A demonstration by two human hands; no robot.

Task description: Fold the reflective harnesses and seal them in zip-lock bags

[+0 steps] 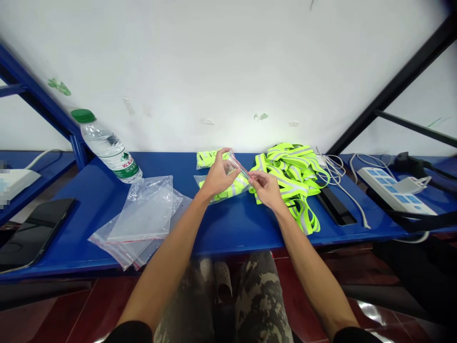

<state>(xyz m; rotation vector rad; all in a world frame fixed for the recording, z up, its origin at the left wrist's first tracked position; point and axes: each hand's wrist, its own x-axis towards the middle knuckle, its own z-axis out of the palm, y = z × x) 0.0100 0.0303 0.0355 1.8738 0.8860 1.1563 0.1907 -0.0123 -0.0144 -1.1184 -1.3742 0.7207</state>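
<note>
Between my two hands is a clear zip bag (pixel 233 189) with a yellow-green reflective strap folded inside, its red-edged mouth slanting down to the right. My left hand (pixel 218 175) pinches the upper left part of the bag. With thumb and finger, my right hand (pixel 266 188) grips the right end of the red seal. Behind my left hand, a second bagged strap (pixel 204 159) lies by the wall. A loose heap of yellow-green reflective straps (pixel 296 176) spreads just right of my right hand. Several flat clear zip bags (pixel 143 214) overlap left of my left forearm.
A water bottle (pixel 110 147) with a green cap leans at the back left. One dark phone (pixel 35 233) lies at the far left, another (pixel 335 207) beside the straps. White cables (pixel 337 171) and a power strip (pixel 394 190) are on the right. Metal frame posts rise on both sides.
</note>
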